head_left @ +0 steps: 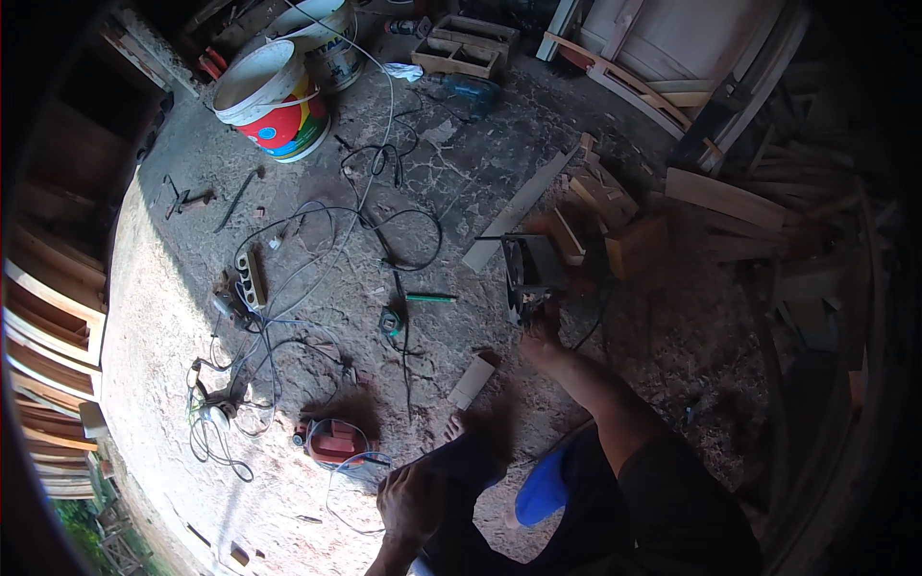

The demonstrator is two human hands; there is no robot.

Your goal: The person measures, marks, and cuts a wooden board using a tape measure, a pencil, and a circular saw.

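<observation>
Two labelled buckets top left: red-blue (274,101), white (331,38).

Hard sunlight is thrown across the left part of the dusty floor (154,317), where the ground is washed pale and detail is bleached, while the right side and the stacked timber (768,221) are left in deep shade. Sharp shadows are cast by the painted bucket (274,96) and the cables (317,250). Straight edges are bent near the rim, the corners are blacked out, and slight softness is seen throughout.
</observation>
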